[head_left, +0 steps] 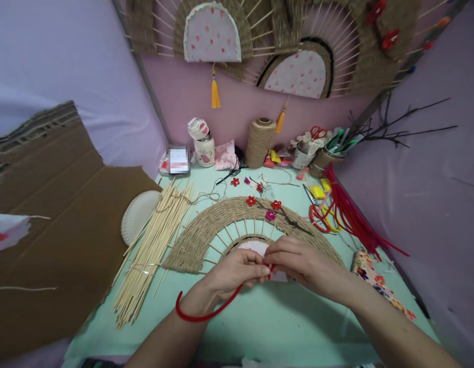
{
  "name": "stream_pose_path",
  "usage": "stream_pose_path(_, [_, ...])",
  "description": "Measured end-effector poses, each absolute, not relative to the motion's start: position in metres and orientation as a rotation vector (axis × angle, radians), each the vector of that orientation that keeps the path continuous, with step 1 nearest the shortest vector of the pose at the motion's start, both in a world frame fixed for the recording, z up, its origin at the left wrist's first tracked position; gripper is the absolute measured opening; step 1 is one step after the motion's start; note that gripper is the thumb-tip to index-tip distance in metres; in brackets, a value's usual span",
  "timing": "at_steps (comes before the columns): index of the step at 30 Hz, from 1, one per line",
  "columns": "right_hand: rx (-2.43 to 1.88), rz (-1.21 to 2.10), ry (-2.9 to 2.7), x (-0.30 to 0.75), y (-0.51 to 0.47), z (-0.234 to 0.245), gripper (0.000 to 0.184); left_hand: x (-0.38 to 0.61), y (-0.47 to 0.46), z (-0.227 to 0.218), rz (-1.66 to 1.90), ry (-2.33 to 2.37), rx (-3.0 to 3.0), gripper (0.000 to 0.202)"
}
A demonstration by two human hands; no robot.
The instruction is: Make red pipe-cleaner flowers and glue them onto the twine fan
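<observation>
Currently holding a red pipe cleaner [198, 319] between both hands — pinched narrowly by thumb and forefinger in the left hand [240, 268], caught at its bent end by drawn-in fingers in the right hand [298, 258]; cannot tell the exact placing of the right fingertips, partly hidden; trailing its free length below the left palm and curving over the left forearm; working above the near edge of a woven half-round fan [206, 230], laid flat on a pale green table [229, 337]; covering much of its pale inner panel [253, 246] with the hands; showing on the outer band two red flowers [275, 205], a magenta flower [270, 215] and a dark twig [294, 222] slanting down to the right; to the left, overlapping a white paper plate [135, 220] with a bundle of thin sticks [156, 245], close to a big sheet of cardboard [68, 230]; to the right, red-handled scissors [318, 220] beside yellow-handled scissors [331, 217], near a bunch of red strips [347, 214]; along the back, a bottle [204, 148] and a spool of twine [258, 145]; higher up — against the wall — more woven fans [181, 30] with yellow tassels [216, 94].
</observation>
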State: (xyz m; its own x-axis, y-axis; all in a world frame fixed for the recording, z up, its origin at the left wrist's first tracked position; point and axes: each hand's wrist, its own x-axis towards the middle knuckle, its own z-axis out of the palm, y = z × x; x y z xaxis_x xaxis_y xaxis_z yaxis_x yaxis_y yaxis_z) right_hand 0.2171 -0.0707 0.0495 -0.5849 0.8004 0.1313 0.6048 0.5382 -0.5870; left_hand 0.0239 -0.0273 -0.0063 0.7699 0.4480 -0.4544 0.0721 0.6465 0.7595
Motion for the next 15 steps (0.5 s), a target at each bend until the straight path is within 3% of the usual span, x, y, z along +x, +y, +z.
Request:
stream_pose_path(6, [-1.208, 0.792, -2.373, 0.2147, -0.0704, 0.0568, 0.022, 0.0241, -0.0266, -0.0053, 0.239, 0.715, 0.94, 0.036])
stream_pose_path(15, [-1.19, 0.643, -2.47, 0.2147, -0.071, 0.0528, 0.023, 0.023, -0.0267, -0.009, 0.32, 0.703, 0.985, 0.03])
